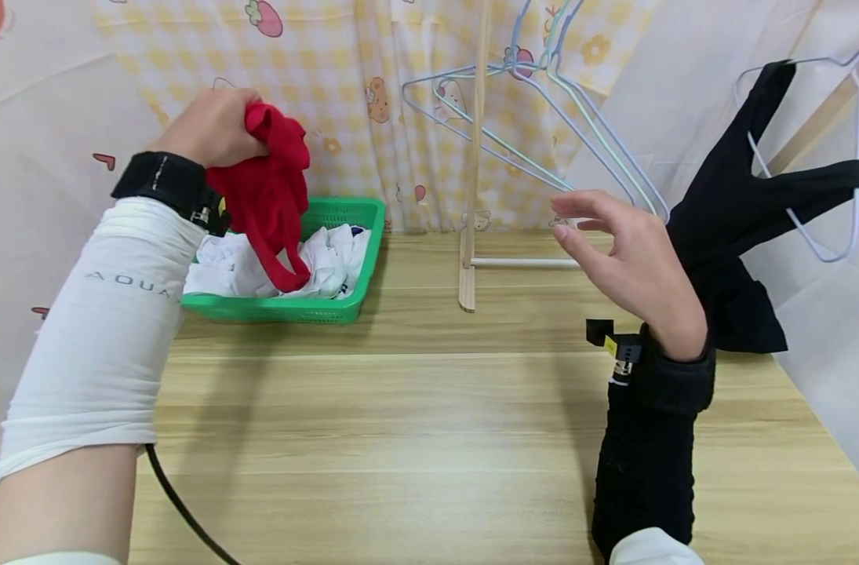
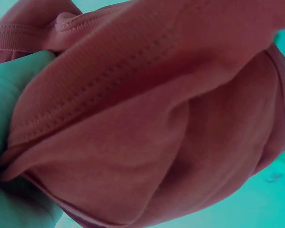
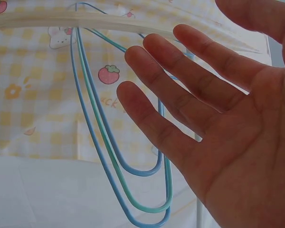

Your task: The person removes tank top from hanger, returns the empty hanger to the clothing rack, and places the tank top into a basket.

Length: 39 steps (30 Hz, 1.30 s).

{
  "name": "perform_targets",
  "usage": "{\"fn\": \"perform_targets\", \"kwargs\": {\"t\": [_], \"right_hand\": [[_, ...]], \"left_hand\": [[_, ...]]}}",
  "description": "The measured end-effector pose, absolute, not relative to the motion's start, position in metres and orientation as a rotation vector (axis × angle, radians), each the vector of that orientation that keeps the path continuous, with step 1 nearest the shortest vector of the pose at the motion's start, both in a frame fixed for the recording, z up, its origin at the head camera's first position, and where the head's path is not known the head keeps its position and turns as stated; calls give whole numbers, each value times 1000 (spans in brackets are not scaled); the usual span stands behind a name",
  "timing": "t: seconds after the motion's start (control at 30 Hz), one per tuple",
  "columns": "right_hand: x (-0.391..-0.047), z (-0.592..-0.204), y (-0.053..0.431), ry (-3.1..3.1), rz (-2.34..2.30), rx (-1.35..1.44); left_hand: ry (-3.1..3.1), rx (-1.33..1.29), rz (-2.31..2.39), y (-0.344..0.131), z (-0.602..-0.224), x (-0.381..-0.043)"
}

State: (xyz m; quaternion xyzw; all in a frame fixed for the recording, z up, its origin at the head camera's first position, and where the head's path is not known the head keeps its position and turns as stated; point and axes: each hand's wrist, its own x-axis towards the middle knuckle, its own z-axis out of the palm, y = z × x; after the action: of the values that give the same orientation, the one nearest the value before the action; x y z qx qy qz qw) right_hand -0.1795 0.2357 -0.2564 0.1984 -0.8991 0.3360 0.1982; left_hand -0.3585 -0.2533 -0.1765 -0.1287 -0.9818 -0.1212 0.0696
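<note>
My left hand (image 1: 213, 129) grips a bunched red tank top (image 1: 274, 188) above a green plastic basket (image 1: 344, 314). A strap of the top hangs in a loop over white clothes (image 1: 330, 259) in the basket. Up close in the left wrist view, stitched hems and folds of the tank top (image 2: 133, 123) fill most of the picture, with part of the hand at the left edge. My right hand (image 1: 634, 259) is raised and holds nothing. Its fingers are spread in the right wrist view, in front of several blue and green hangers (image 3: 118, 171).
A wooden rack (image 1: 469, 267) stands at the back of the table (image 1: 415, 439), with thin hangers (image 1: 577, 102) on it. On the right, a black garment (image 1: 726, 188) hangs from a pale blue hanger (image 1: 858, 157). A black cable (image 1: 182, 502) runs below the left arm.
</note>
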Motion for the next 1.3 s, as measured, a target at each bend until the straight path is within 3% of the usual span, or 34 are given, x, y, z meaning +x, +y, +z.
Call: {"fn": "perform_targets", "kwargs": {"t": [0.5,0.93,1.17,1.3], "right_hand": [[-179,-256,233,-2530,962,554],[-177,-256,235,-2543,963,537],[-177,-256,236,-2553,976,538],[-176,-256,237,-2556,972,536]], "left_hand": [[-3243,-189,-305,-293,-258,-380],[-3523,-151,-7,-267,-274,-370],[-3583,-46,-104,-294,-326,-405],[-3595,-42,-158,-298,-333,-403]]}}
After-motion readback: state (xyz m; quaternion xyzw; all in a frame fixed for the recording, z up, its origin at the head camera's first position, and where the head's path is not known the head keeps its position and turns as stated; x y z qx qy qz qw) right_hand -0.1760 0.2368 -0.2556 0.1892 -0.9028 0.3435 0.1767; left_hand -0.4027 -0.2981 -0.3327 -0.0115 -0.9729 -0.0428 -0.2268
